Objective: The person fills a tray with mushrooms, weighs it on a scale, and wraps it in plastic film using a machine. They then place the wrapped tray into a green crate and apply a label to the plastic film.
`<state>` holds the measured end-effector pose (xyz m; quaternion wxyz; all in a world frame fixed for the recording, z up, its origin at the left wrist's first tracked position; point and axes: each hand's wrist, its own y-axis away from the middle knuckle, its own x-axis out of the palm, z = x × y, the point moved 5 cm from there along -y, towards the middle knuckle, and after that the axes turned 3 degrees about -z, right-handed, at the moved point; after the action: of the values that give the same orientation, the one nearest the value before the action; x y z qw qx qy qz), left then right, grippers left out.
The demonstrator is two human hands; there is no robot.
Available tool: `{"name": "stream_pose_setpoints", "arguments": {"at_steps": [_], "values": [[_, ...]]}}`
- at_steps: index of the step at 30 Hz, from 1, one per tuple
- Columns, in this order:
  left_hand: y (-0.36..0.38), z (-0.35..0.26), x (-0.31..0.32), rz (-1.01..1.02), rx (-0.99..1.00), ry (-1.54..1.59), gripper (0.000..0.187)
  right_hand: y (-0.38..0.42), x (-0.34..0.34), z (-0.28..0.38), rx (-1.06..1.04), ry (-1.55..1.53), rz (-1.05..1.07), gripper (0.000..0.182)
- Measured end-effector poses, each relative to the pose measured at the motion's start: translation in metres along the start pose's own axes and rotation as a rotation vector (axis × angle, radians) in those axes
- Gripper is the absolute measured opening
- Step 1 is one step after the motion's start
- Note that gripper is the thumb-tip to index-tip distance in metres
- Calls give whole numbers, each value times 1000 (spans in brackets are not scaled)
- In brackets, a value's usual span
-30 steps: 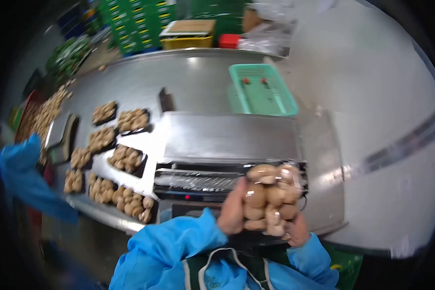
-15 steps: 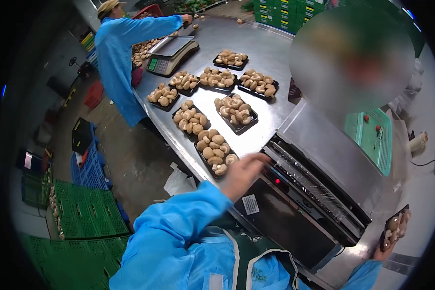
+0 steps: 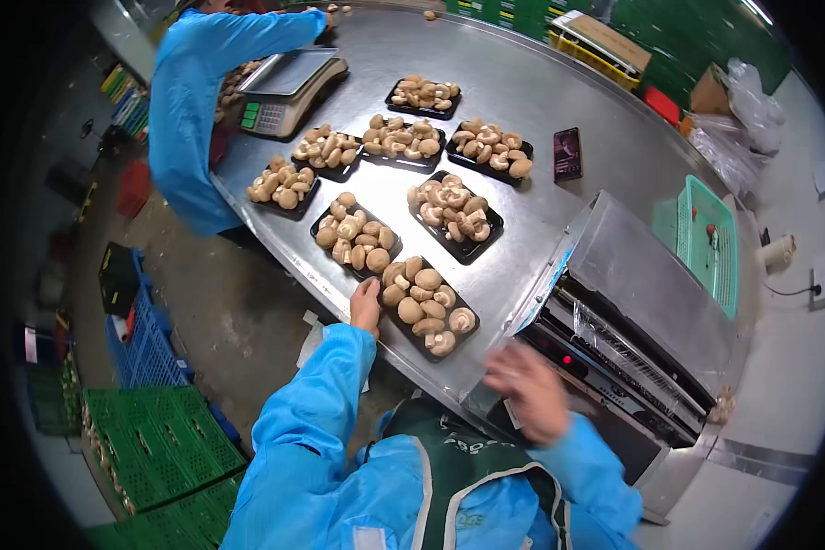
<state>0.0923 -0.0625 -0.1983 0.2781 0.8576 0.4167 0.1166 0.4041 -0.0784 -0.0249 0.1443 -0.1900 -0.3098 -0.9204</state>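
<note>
Several black trays heaped with brown mushrooms stand on the metal table. My left hand is at the left edge of the nearest tray of mushrooms, its fingers together against the rim; the tray rests on the table. My right hand, smeared by motion, is to the right of that tray, before the wrapping machine, with its fingers apart and nothing in it. Another mushroom tray lies farther back, between the nearest tray and the phone.
A co-worker in blue reaches over the table's far left, beside a weighing scale. A green basket is behind the machine at right. Green crates and a blue crate are on the floor at left.
My left hand has moved from the machine to the nearest tray. My right hand has come in from the far right, where it held a mushroom tray, and is now without it. The view has shifted.
</note>
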Motion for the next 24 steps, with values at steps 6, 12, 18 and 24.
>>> {"name": "stream_pose_setpoints", "arguments": {"at_steps": [6, 12, 18, 24], "values": [[-29, 10, 0, 402, 499, -648, 31, -109, 0, -109, 13, 322, -512, 49], [13, -30, 1, 561, 296, -360, 35, -102, 11, -93, 6, 200, -575, 45], [92, -142, 24, 658, 288, -214, 30, -55, 23, 11, -172, -28, -207, 46], [163, -182, 137, 981, 461, -198, 36, -19, -54, 129, -354, 63, -241, 45]]}}
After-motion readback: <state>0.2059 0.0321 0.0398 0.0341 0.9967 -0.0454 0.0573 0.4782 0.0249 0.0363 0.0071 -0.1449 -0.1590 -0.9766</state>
